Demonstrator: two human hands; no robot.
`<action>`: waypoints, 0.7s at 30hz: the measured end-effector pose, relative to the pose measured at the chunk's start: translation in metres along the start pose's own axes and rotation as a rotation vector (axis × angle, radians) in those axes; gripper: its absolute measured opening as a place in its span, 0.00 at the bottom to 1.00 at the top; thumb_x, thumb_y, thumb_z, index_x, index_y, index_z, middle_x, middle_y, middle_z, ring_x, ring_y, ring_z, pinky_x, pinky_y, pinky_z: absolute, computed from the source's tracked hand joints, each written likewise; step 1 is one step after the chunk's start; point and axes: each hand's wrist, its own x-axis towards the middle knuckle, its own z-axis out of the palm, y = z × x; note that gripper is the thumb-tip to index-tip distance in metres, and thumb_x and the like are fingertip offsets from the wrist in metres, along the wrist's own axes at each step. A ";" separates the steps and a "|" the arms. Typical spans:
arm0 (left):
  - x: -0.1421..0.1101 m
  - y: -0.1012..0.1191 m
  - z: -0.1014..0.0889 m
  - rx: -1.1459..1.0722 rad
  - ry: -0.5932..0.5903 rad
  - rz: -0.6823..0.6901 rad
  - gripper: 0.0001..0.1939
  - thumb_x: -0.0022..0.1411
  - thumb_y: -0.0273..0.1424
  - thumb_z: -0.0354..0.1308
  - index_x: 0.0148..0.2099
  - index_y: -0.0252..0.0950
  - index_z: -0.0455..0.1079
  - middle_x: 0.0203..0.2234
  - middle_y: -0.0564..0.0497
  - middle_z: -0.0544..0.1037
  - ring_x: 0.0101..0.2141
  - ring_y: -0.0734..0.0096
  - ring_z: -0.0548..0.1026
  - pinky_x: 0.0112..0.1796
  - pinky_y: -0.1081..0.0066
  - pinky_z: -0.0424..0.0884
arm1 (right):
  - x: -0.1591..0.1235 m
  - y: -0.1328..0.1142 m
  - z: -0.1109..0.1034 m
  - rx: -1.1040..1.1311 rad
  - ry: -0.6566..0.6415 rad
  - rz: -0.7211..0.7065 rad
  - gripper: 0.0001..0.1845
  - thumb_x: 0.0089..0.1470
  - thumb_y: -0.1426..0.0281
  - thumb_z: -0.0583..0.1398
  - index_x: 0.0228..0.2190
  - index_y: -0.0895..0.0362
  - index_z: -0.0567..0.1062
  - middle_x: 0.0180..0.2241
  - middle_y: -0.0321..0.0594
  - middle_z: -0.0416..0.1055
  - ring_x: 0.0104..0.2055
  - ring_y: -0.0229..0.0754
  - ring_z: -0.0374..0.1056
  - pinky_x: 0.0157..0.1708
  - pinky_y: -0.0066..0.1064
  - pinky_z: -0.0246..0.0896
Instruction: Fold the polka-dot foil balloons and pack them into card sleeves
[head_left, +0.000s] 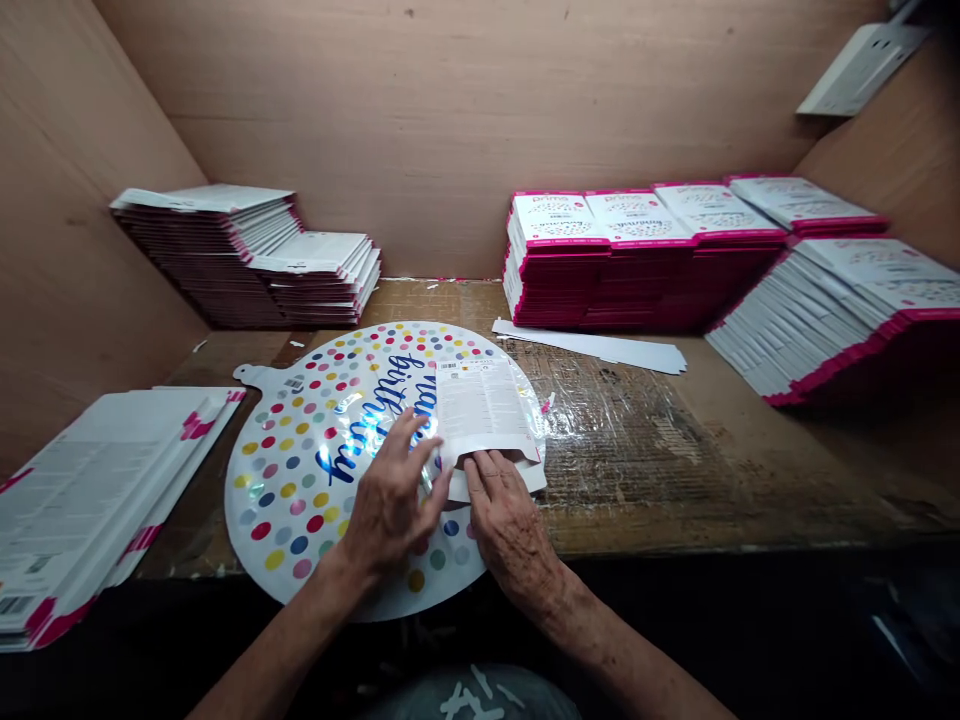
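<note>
A flat round foil balloon [300, 430], white with coloured dots and blue "birthday" lettering, lies on the bench. On its right part rests a small white printed cardboard packet [480, 400], its near end gaping with a flap out. My right hand [510, 520] has its fingertips at the mouth of the packet, partly inside; its thumb is hidden. My left hand [394, 495] hovers over the balloon with fingers apart, its thumb and fingertips close to the packet's left edge. Whether they touch it, I cannot tell.
Stacked white-and-pink packets [600, 270] stand at the back right, with more leaning packets [862, 300] beside them. Another stack [247, 260] is at the back left. Flat packets [90, 490] lie front left. White card strips [592, 345] lie behind the balloon. Wooden panels [465, 120] enclose the bench.
</note>
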 end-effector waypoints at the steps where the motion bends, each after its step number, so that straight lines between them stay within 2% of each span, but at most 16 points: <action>1: -0.010 0.005 0.000 0.023 -0.002 0.041 0.18 0.65 0.36 0.53 0.52 0.33 0.72 0.60 0.37 0.67 0.65 0.51 0.57 0.60 0.53 0.63 | -0.001 0.003 -0.001 0.006 -0.007 0.000 0.25 0.56 0.79 0.56 0.55 0.73 0.68 0.58 0.63 0.65 0.60 0.60 0.62 0.58 0.49 0.61; 4: -0.033 0.011 0.007 0.099 -0.132 0.123 0.22 0.66 0.35 0.51 0.59 0.32 0.69 0.62 0.33 0.64 0.65 0.45 0.57 0.58 0.46 0.64 | 0.000 0.009 -0.007 0.038 -0.056 -0.014 0.25 0.58 0.76 0.56 0.56 0.71 0.67 0.58 0.60 0.66 0.61 0.57 0.61 0.61 0.50 0.56; 6: -0.039 0.008 0.012 0.143 -0.210 0.145 0.26 0.67 0.37 0.49 0.63 0.31 0.64 0.63 0.31 0.62 0.64 0.42 0.58 0.58 0.42 0.63 | 0.004 0.009 -0.012 0.058 -0.107 -0.028 0.25 0.58 0.76 0.55 0.56 0.69 0.66 0.57 0.59 0.67 0.60 0.56 0.60 0.63 0.51 0.52; 8: -0.039 0.001 0.014 0.163 -0.259 0.174 0.26 0.69 0.37 0.47 0.63 0.30 0.64 0.63 0.30 0.62 0.64 0.42 0.59 0.58 0.42 0.62 | 0.014 0.010 -0.014 0.072 -0.169 -0.024 0.23 0.59 0.75 0.54 0.55 0.68 0.67 0.55 0.57 0.68 0.58 0.55 0.62 0.63 0.51 0.50; 11: -0.037 -0.011 0.007 0.181 -0.290 0.203 0.24 0.69 0.37 0.46 0.62 0.32 0.67 0.64 0.32 0.62 0.64 0.45 0.59 0.59 0.45 0.62 | 0.036 0.013 -0.013 0.115 -0.269 -0.056 0.17 0.61 0.72 0.53 0.50 0.64 0.70 0.49 0.53 0.71 0.53 0.52 0.65 0.60 0.50 0.53; 14: -0.035 -0.020 -0.010 0.181 -0.284 0.188 0.22 0.69 0.38 0.49 0.60 0.36 0.69 0.63 0.36 0.64 0.63 0.47 0.60 0.59 0.47 0.63 | 0.052 0.019 -0.010 0.145 -0.319 -0.171 0.13 0.63 0.72 0.53 0.47 0.61 0.71 0.46 0.49 0.72 0.50 0.51 0.66 0.56 0.48 0.56; 16: -0.033 -0.023 -0.024 0.147 -0.300 0.191 0.21 0.67 0.41 0.51 0.56 0.39 0.73 0.61 0.40 0.68 0.62 0.47 0.62 0.57 0.48 0.66 | 0.051 0.021 -0.013 0.149 -0.317 -0.242 0.12 0.62 0.74 0.53 0.46 0.62 0.71 0.45 0.49 0.73 0.47 0.50 0.67 0.51 0.44 0.61; 18: -0.028 -0.022 -0.036 0.067 -0.319 0.173 0.18 0.67 0.43 0.51 0.46 0.41 0.78 0.54 0.44 0.76 0.57 0.51 0.70 0.54 0.54 0.71 | 0.039 0.020 -0.018 0.186 -0.278 -0.296 0.13 0.61 0.76 0.53 0.46 0.62 0.71 0.44 0.49 0.73 0.44 0.49 0.68 0.47 0.41 0.63; 20: -0.020 -0.018 -0.040 -0.011 -0.263 0.088 0.20 0.69 0.42 0.48 0.38 0.40 0.78 0.45 0.46 0.81 0.49 0.59 0.77 0.50 0.61 0.74 | 0.021 0.019 -0.025 0.255 -0.188 -0.341 0.14 0.61 0.77 0.52 0.47 0.63 0.71 0.44 0.49 0.74 0.43 0.47 0.69 0.45 0.40 0.64; 21: -0.015 -0.015 -0.037 -0.029 -0.206 0.046 0.20 0.71 0.40 0.45 0.39 0.38 0.78 0.43 0.46 0.81 0.48 0.62 0.78 0.50 0.63 0.74 | 0.011 0.019 -0.028 0.293 -0.134 -0.359 0.14 0.61 0.77 0.51 0.47 0.63 0.71 0.45 0.49 0.74 0.44 0.47 0.69 0.46 0.40 0.65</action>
